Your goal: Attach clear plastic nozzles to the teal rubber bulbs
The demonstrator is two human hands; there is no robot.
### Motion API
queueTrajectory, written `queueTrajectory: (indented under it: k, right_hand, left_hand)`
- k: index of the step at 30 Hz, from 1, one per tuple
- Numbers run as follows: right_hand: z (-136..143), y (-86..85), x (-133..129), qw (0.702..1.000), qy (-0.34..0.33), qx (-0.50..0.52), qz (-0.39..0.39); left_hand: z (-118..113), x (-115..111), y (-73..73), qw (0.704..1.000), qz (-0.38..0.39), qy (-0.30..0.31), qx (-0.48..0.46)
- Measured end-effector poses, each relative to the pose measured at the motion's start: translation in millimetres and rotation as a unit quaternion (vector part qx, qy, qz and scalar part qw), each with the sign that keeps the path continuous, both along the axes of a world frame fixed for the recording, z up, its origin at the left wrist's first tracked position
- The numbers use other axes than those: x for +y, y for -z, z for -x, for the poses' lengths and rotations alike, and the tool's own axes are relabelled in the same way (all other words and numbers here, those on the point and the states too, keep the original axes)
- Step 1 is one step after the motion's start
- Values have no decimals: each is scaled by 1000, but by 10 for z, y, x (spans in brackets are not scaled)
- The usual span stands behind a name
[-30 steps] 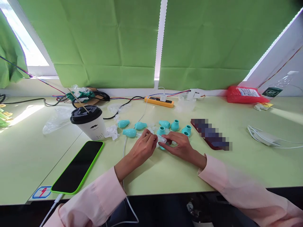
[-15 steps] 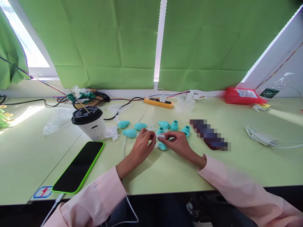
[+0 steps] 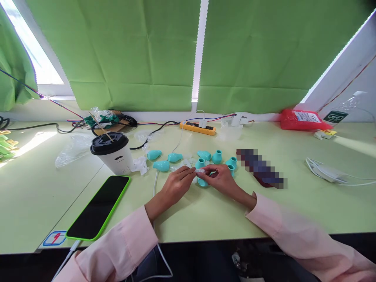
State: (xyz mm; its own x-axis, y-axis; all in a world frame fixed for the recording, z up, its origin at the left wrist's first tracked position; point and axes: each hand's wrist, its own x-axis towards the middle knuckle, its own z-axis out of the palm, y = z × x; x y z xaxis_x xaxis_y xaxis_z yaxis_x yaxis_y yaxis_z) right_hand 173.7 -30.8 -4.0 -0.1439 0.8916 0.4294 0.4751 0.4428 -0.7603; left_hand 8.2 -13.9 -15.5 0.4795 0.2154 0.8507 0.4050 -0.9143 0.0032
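Observation:
Between my two hands is a small clear plastic piece (image 3: 200, 171). My right hand (image 3: 219, 177) pinches its right end with thumb and fingertips. My left hand (image 3: 178, 183) has its fingers pressed together at the piece's left end. Around them on the table lie several turquoise bulb-shaped parts: one on its side (image 3: 161, 166) left of my left hand, one upright (image 3: 217, 157) behind my right hand, and one (image 3: 202, 182) just below my fingertips. More clear plastic pieces lie partly hidden behind my left hand.
A lidded paper cup (image 3: 117, 161) and a green-cased phone (image 3: 98, 207) stand and lie at left. A yellow power strip (image 3: 197, 127) is at the back. Rightward are a dark, blurred-out object (image 3: 260, 168), a coiled white cable (image 3: 323, 172) and a red package (image 3: 302, 120).
My left hand's fingers have straightened and moved slightly right, now meeting the clear piece. My right hand has hardly moved. The view has shifted slightly.

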Motion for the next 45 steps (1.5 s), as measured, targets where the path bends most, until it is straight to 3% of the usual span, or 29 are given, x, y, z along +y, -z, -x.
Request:
queueTrajectory:
  k: [4,7,10,13,15,16,18,20,23,27,31,36,40,45]
  right_hand:
    - [14,-25,-14,1000,3,-2,8]
    - [16,-37,-21,1000,7,-5,12]
    - [10,-34,-21,1000,12,-3,15]
    - [10,-15,-16,1000,14,-12,8]
    - [15,-9,-14,1000,17,-22,-1]
    - [16,-14,-14,999,20,-24,-7]
    - [4,-49,-8,999,30,-19,-19]
    - [-43,-123,10,999,36,-5,-28]
    - [-198,-279,60,999,30,7,-29]
    - [-455,-470,76,998,6,-53,-39]
    - [-549,-512,-88,976,-63,-201,-47]
    - [-422,-253,-351,918,-153,-358,-70]
    - [-322,11,-389,882,-99,-435,-153]
    - [-291,163,-291,855,-25,-463,-232]
  left_hand:
    - [-29,-68,-54,997,64,-6,-53]
    - [-73,-137,-129,961,224,-6,-160]
    - [-105,-167,-195,860,423,26,-284]
    - [-96,-135,-227,751,550,72,-358]
    - [-67,-98,-238,702,600,95,-372]
    - [-48,-82,-246,692,612,98,-370]
    - [-11,-63,-273,719,596,80,-347]
    - [22,-64,-311,787,544,40,-289]
    - [46,-90,-349,867,480,-2,-134]
    - [23,-109,-267,933,349,-34,78]
    - [0,-68,-106,940,240,-89,225]
    - [57,-28,-21,941,186,-128,250]
    - [114,-80,-35,945,125,-141,267]
    - [190,-184,-153,952,149,-160,216]
